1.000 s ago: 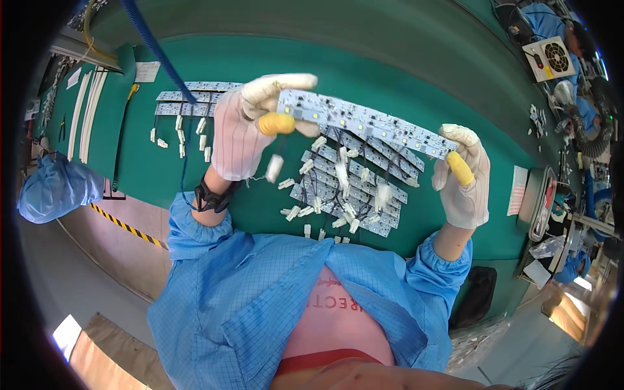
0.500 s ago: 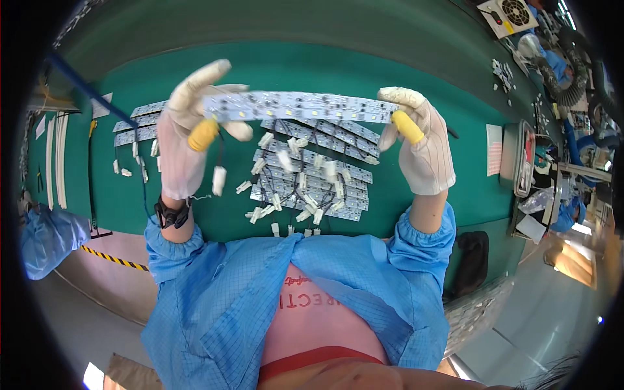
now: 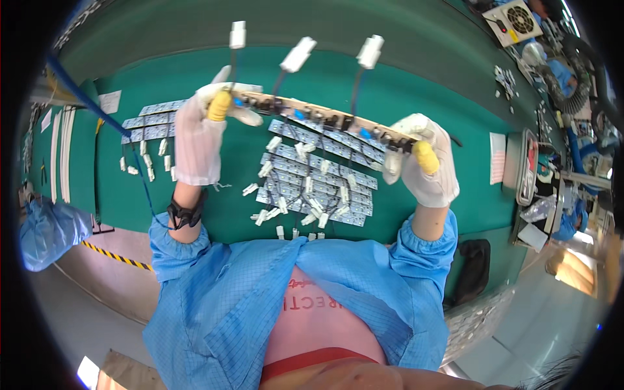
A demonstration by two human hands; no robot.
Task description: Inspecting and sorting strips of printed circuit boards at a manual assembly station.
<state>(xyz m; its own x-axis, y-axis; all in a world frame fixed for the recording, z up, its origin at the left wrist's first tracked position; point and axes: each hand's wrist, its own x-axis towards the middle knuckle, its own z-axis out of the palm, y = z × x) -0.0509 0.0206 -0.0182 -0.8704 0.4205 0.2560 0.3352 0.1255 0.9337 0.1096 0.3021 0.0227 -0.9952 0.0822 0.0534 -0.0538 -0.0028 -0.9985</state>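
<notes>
Between my two gloved hands I hold an LED circuit board strip (image 3: 318, 119) by its ends, raised over the bench and turned edge-on. My left hand (image 3: 218, 107) pinches one end, its yellow-covered thumb on the near side. The other end is gripped by my right hand (image 3: 419, 153), also with a yellow thumb cover. Wires with white connectors (image 3: 299, 54) swing up from the strip toward the far side. Below it lies a stack of LED strips (image 3: 318, 179), their wires and white connectors spread over them.
More LED strips (image 3: 153, 123) lie beyond my left forearm. White rods (image 3: 63, 156) lie at the far left, near a blue cord (image 3: 88, 91). Rightward are a paper sheet (image 3: 497, 158), a metal-rimmed tray (image 3: 528, 166) and loose white connectors (image 3: 504, 81). A black item (image 3: 473, 266) sits near my right elbow.
The held strip has been rotated from its LED face to edge-on, and its wires have swung from hanging down to pointing away. Both hands still grip the ends.
</notes>
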